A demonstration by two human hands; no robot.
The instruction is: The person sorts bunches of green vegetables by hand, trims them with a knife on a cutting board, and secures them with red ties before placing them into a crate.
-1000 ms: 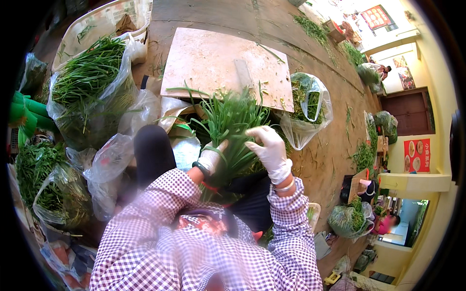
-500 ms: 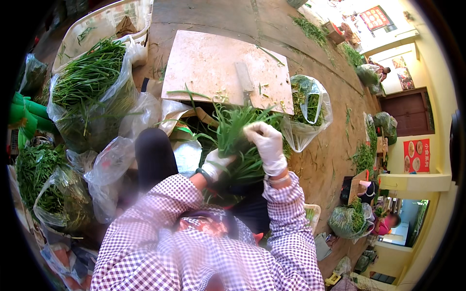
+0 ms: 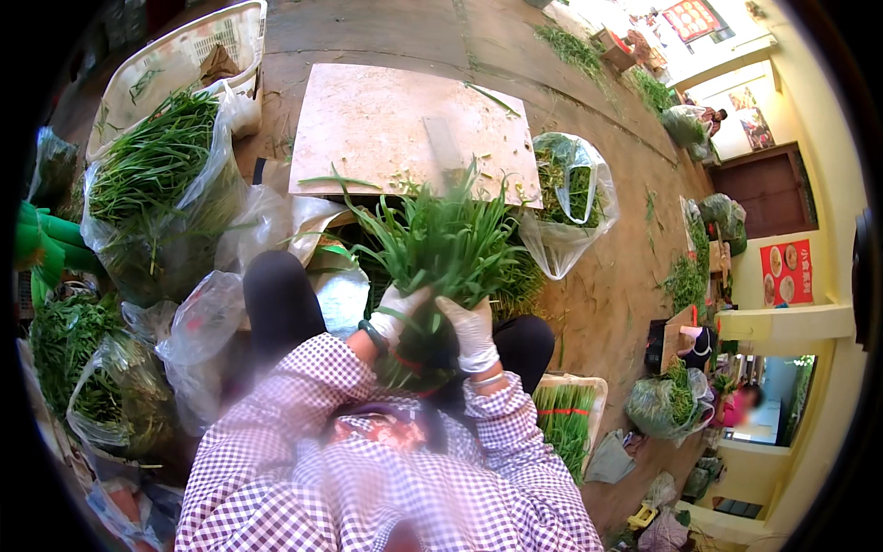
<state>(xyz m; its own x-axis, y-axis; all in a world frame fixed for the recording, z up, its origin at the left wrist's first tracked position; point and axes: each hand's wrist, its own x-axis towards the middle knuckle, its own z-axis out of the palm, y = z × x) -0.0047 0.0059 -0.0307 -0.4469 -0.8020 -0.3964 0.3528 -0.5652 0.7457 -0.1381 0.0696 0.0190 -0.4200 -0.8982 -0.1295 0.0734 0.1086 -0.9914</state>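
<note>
Greens [image 3: 451, 239] held in both hands, between the knees [image 3: 280, 294], tips toward the board [image 3: 368, 115].
Left hand [image 3: 397, 315] curled around left side, right hand [image 3: 471, 333] wrapped on right, fingers partly hidden. Knife [image 3: 441, 141] lies on board; bag [image 3: 559, 259] beside it, crate [image 3: 602, 405] lower right.

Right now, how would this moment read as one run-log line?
left hand: gripping leafy green bundle | right hand: against bundle's right side | knife: on pale board | red-banded greens: in crate
</note>
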